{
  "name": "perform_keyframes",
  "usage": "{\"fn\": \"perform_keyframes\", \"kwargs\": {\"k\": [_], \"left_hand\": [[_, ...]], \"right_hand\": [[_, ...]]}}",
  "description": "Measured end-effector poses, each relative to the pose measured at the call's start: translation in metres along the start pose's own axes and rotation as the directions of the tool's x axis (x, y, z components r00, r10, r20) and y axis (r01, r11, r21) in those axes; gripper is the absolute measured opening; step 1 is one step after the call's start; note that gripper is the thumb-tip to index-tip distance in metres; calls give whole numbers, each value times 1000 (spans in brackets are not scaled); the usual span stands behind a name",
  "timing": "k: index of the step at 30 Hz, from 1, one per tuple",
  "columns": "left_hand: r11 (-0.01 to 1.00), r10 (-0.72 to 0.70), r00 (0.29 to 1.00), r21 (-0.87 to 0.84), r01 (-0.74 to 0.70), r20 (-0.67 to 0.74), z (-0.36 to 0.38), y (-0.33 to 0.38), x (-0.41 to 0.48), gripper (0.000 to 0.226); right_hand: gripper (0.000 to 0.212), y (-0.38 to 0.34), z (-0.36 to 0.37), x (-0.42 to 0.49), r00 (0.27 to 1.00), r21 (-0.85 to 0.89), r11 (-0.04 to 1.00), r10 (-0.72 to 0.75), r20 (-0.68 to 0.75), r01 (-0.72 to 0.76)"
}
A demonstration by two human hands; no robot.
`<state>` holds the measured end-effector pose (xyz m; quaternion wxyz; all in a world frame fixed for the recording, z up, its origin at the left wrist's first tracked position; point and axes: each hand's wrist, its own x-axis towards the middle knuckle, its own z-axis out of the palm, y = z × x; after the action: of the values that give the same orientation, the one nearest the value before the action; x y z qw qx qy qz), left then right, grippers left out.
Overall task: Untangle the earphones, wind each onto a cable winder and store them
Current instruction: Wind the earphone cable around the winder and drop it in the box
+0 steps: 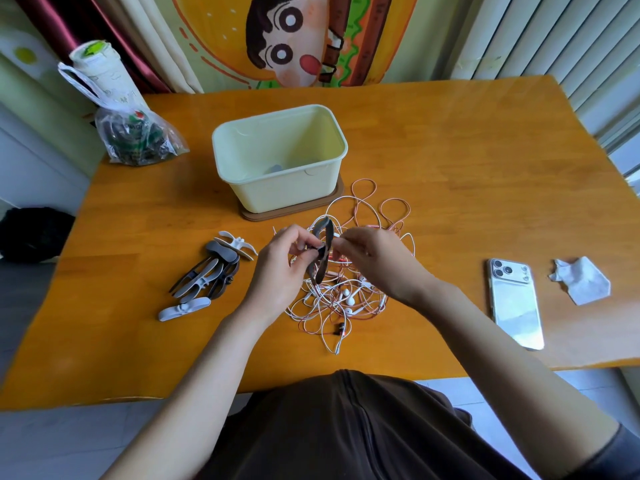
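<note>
We hold a winder over an unsolved knot
Our left hand [277, 261] and right hand [375, 259] pinch the dark winder [321, 252] above the earphones [341, 301] heaped on the table [433, 150]; winding now could pull the tangle tighter.

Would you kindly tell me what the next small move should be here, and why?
Probably feed one cable end into the middle of the dark winder, which both the left hand and right hand hold above the tangle of earphones. The winder looks bare, and the white and pink cables lie knotted.
</note>
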<state>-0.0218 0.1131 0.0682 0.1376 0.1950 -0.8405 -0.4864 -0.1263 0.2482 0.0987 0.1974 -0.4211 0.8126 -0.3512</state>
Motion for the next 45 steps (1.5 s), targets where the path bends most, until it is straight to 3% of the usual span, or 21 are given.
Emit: {"fn": "perform_keyframes", "kwargs": {"k": [7, 13, 17, 20, 25, 30, 35, 41, 45], "left_hand": [[989, -55, 958, -119, 92, 283, -9, 11, 0, 23], [977, -64, 928, -169, 134, 366, -20, 17, 3, 20], [967, -53, 911, -207, 149, 409, -22, 20, 5, 20], [950, -70, 913, -251, 183, 403, -19, 17, 4, 22], [921, -107, 904, -302, 247, 414, -12, 15, 1, 40], [934, -87, 920, -289, 209, 382, -13, 15, 2, 40], [792, -80, 952, -561, 241, 296, -13, 18, 4, 35], [598, -130, 959, -752, 277, 251, -7, 21, 3, 34], [536, -168, 968, -807, 247, 185, -7, 22, 6, 32]], "right_hand": [[20, 16, -13, 7, 997, 29, 999, -12, -80, 14], [29, 14, -11, 8, 984, 176, 980, -63, -166, 92], [27, 14, -9, 8, 974, 301, 950, -17, -227, 87], [12, 17, -7, 9, 981, 354, 934, 26, -191, 44], [15, 23, -1, 8, 986, 404, 915, 74, -149, -8], [20, 27, 1, 7, 990, 531, 839, 138, 9, -122], [24, 24, 11, 2, 987, 563, 812, 149, 52, -153], [49, 17, 23, -2, 987, 532, 833, 151, 49, -153], [41, 11, 25, -6, 987, 492, 858, 159, 15, -146]]}}
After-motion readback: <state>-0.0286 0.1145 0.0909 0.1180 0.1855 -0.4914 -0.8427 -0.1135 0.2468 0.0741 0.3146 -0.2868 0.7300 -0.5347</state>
